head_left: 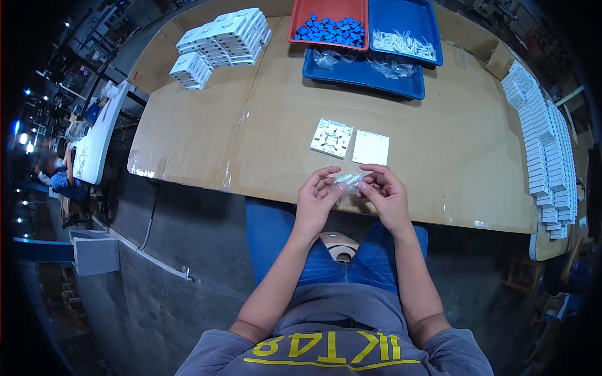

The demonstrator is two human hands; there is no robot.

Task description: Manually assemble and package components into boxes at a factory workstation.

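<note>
The cardboard-covered table [194, 138] ends just in front of the person's lap, its near edge passing beneath the hands and looking bowed in this view. A small clear bag [348, 182] of white pieces is held over that near edge strip, fingertips on the table side and wrists on the lap side.

Just beyond the fingertips lie a square white case [332, 139], its inner face up, and a flat white cover [370, 148], side by side with a narrow gap between them. Wide stretches of brown cardboard run left and right from this pair. On the left they reach the table's side edge, with a stack of white boxes [226, 41] at the far corner; on the right they reach long rows of white boxes [544, 141] along that side. Straight ahead, a lower blue tray [360, 84] closes off the far side, with a red tray [329, 7] and an upper blue tray [401, 11] behind it.

Both forearms rise from the lower edge, elbows bent and apart, converging on the bag. The left hand [318, 193] pinches its left side between thumb and curled fingers; the right hand [386, 193] pinches its right side likewise, index finger arched over. The exact fingertip contacts are too small to tell.
</note>
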